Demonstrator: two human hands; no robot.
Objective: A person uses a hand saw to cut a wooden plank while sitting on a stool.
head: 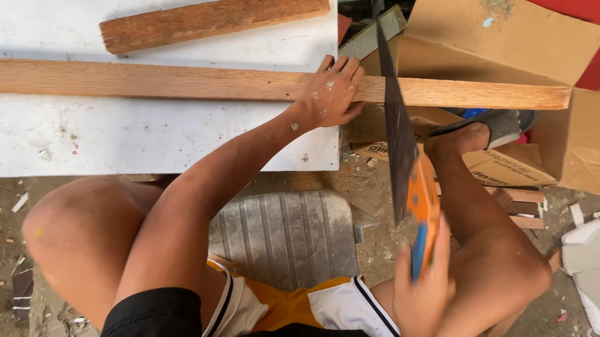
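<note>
1. Gripping the saw [405, 137] by its orange and blue handle, our right hand [423, 294] is closed tight, nearest to us and just right of the knee; the hand looks blurred, so we judge a stroke is under way.
2. Sawing is the step we judge to be in hand: the dark blade slants up from the handle and meets the plank [249, 85] just right of our left hand [329, 94].
3. Our left hand lies palm down on the plank with fingers spread, pressing it flat rather than wrapping it; white flecks dot its back.
4. The plank is long, pale reddish wood with straight grain. It lies crosswise on the white board [142, 138], its right end jutting past the board's edge toward the cardboard box [523, 43].
5. We cannot tell how deep the cut is; the blade hides it.
6. The next stroke calls, in our judgement, for firm pressure beside the blade, fingers clear of the teeth.
7. Beyond the plank a shorter, rougher wood piece [215, 17] lies askew on the board.
</note>
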